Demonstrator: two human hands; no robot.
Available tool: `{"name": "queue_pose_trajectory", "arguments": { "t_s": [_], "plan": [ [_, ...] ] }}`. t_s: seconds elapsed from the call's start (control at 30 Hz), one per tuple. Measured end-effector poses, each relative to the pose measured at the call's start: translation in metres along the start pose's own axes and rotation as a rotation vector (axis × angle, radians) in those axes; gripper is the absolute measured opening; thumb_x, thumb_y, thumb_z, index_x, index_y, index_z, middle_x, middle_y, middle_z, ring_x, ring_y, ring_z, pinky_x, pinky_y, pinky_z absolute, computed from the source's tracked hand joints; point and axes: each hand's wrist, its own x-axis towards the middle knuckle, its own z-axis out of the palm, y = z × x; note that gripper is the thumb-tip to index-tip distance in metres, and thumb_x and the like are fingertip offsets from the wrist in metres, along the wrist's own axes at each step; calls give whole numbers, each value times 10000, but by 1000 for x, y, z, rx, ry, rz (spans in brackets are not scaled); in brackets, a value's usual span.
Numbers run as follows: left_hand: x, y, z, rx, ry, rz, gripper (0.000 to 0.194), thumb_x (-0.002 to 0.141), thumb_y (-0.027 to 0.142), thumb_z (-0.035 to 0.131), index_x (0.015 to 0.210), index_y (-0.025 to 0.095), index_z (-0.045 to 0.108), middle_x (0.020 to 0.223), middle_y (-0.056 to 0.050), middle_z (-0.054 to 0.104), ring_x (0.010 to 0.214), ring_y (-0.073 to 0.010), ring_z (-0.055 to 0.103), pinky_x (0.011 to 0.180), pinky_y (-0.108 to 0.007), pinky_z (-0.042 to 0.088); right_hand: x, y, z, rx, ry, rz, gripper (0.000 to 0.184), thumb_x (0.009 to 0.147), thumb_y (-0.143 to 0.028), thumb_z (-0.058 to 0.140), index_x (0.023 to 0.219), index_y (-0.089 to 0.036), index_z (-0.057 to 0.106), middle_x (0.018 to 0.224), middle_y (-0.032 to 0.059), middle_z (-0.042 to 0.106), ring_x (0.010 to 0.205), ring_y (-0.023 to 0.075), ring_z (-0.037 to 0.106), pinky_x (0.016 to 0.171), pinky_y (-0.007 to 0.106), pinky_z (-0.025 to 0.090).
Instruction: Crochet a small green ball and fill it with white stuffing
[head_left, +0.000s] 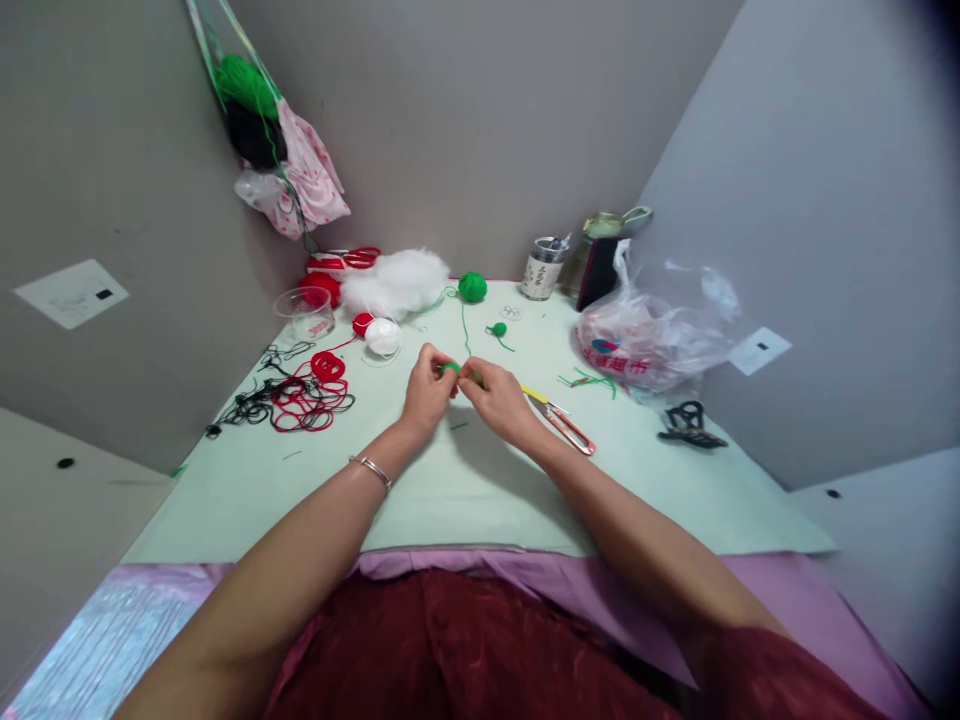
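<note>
Close together over the middle of the table, my left hand [429,385] and my right hand [495,395] both pinch a small piece of green yarn work [450,368]. Much of it is hidden by my fingers. From it a green strand runs back to a ball of green yarn [472,287]. A smaller green crocheted ball [497,329] with a tail lies behind my right hand. Beside my right wrist are a yellow-handled crochet hook [534,394] and orange thread snips [574,432]. A short green yarn scrap [459,426] lies below my hands.
Left on the table [465,500] are tangled black yarn [247,405], red yarn [311,400], a white yarn ball [383,337], a clear cup [307,318] and white stuffing [397,280]. Right are a plastic bag [637,335], a pen can [543,270], green scraps [592,380] and a black hair claw [690,425].
</note>
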Motion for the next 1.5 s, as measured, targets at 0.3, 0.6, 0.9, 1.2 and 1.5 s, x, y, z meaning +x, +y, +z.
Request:
{"name": "queue_pose_trajectory", "arguments": {
  "t_s": [0.3,0.6,0.9,1.2,1.5],
  "plan": [
    [-9,13,-2,-181,-139,-112,203,857,241,750,857,189,553,730,19,691,693,-140,697,720,-287,592,7,9,-3,-72,69,23,73,847,-266,640,785,-238,615,665,-17,605,644,172,488,657,280,296],
    [-7,12,-7,-184,-198,-114,269,829,284,817,894,180,578,752,2,709,691,-144,708,738,-307,597,12,13,-15,30,-2,44,225,890,-378,585,744,-208,614,594,-46,519,594,140,429,596,262,308],
    [6,-4,-4,-60,-97,-143,384,987,357,658,1322,174,623,1324,-120,648,1110,-257,675,925,-472,597,2,2,1,-3,-20,16,126,858,-229,549,755,-217,621,665,-15,587,644,166,487,631,271,313],
    [1,1,-14,-155,-221,-261,366,988,356,659,1298,163,630,1264,-110,670,1045,-237,691,874,-439,611,8,13,0,-11,22,9,85,826,-285,648,768,-240,608,609,-36,545,606,160,439,645,279,276],
    [-3,12,-14,-238,-282,-235,240,885,281,793,897,180,576,771,-11,726,703,-122,711,753,-266,600,17,21,-9,223,-3,95,262,806,-463,622,741,-210,594,546,-66,425,548,127,354,561,272,269]
  ]
}}
